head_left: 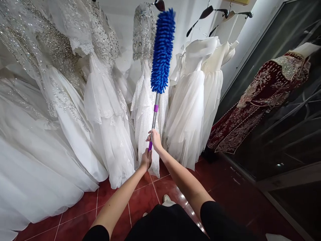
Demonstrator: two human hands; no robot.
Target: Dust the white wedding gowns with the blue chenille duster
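A duster [163, 50] with a fluffy blue head stands nearly upright in front of me, its metal pole leaning slightly right. Round the purple grip at the lower end, my left hand [146, 159] is closed. Just above it, my right hand [155, 140] holds the metal pole, some of its fingers bent round the far side. The blue head overlaps a beaded white dress [142, 36] from my viewpoint; whether they touch I cannot tell.
White gowns [107, 100] hang along the wall to the left, with two off-shoulder dresses [188, 100] on dark hangers at right. A dark red embroidered gown [263, 97] stands by a dark glass panel [293, 134]. Skirts reach the red tiled floor [142, 201].
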